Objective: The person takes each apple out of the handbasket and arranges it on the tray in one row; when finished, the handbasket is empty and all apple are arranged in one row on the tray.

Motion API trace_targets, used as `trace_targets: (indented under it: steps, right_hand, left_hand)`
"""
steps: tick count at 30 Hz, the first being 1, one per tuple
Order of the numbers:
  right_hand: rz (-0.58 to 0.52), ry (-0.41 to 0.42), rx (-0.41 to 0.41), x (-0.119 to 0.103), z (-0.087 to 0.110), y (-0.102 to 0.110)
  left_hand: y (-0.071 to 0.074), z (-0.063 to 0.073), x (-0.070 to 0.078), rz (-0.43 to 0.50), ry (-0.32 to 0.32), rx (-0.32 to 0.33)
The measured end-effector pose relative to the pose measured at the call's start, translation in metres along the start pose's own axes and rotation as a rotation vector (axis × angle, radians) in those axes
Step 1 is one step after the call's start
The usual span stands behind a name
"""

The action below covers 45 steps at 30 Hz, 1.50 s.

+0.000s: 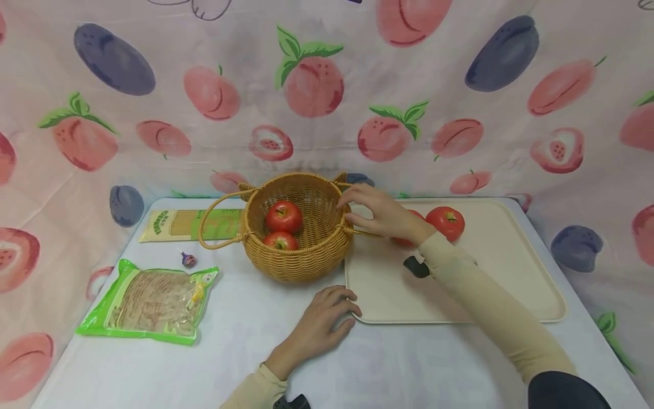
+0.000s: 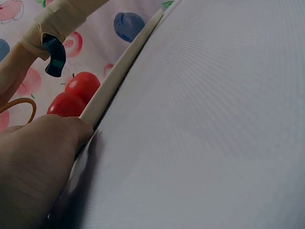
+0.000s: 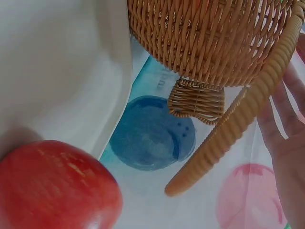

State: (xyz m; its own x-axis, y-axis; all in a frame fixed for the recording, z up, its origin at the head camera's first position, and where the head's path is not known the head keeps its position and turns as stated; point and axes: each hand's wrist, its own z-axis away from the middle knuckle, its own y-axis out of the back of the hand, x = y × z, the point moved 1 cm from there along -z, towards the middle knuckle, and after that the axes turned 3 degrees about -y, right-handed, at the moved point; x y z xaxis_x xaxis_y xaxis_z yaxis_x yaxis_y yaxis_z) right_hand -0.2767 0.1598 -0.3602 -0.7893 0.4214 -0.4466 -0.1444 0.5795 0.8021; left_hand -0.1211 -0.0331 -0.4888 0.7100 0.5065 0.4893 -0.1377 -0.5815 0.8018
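Observation:
A round wicker basket (image 1: 293, 264) with two loop handles holds two red apples (image 1: 283, 216). Over its right rim reaches my right hand (image 1: 380, 213), with fingers spread and nothing visible in them. In the right wrist view, this hand (image 3: 290, 143) is beside the basket's handle (image 3: 228, 129); contact there is hard to judge. My left hand (image 1: 319, 324) rests at the near left corner of a beige tray (image 1: 490, 284), fingers loosely bent and touching its edge. Two more red apples (image 1: 445, 223) sit on the tray, one partly hidden behind the right wrist.
Left of the basket lie a flat green-and-yellow noodle pack (image 1: 174, 225), a small wrapped lollipop (image 1: 188, 260) and a green-edged bag of sliced food (image 1: 153, 301). A fruit-printed cloth (image 1: 317, 142) hangs behind the white table (image 1: 409, 363).

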Motion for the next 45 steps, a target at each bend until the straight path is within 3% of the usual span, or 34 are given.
trace_targets:
  steps: [7, 20, 32, 45]
  right_hand:
    - [0.045, 0.052, -0.003, -0.008, -0.012, -0.001]
    - [0.144, 0.059, -0.118, -0.026, -0.035, -0.004]
    - [0.115, 0.051, -0.233, -0.033, -0.045, -0.017]
    - [0.147, 0.126, -0.250, -0.038, -0.059, -0.028]
  left_hand:
    - [0.001, 0.001, -0.001, -0.002, -0.011, 0.026]
    - [-0.002, 0.001, -0.003, -0.006, -0.018, 0.033]
    - [-0.001, 0.000, 0.000, 0.002, -0.015, 0.017]
    - [-0.001, 0.001, 0.000, -0.005, -0.024, 0.022]
